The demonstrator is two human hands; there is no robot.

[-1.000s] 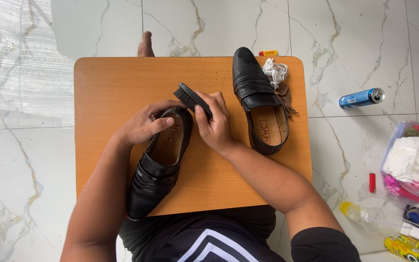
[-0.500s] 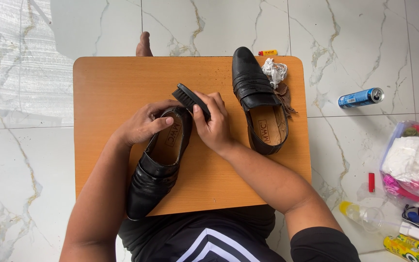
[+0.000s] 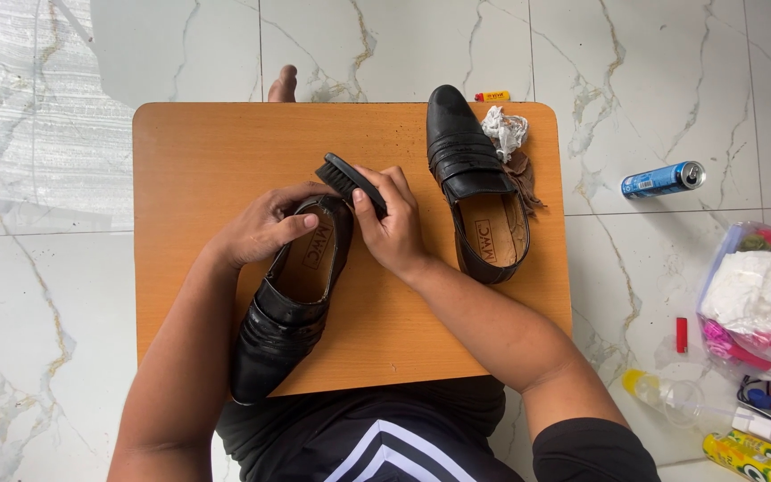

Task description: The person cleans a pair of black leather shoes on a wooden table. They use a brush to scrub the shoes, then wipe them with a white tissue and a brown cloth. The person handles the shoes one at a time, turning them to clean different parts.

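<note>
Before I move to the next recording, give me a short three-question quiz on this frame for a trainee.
1. True or false: the right hand holds a brush against the heel end of the near shoe.
2. Which lies beside the far shoe on the table? A) a blue can B) crumpled white paper C) a red lighter
3. Fill in: the left hand steadies the near shoe, thumb resting inside its ____.

Key
1. True.
2. B: the paper is on the table; the can lies on the floor.
3. Opening.
</note>
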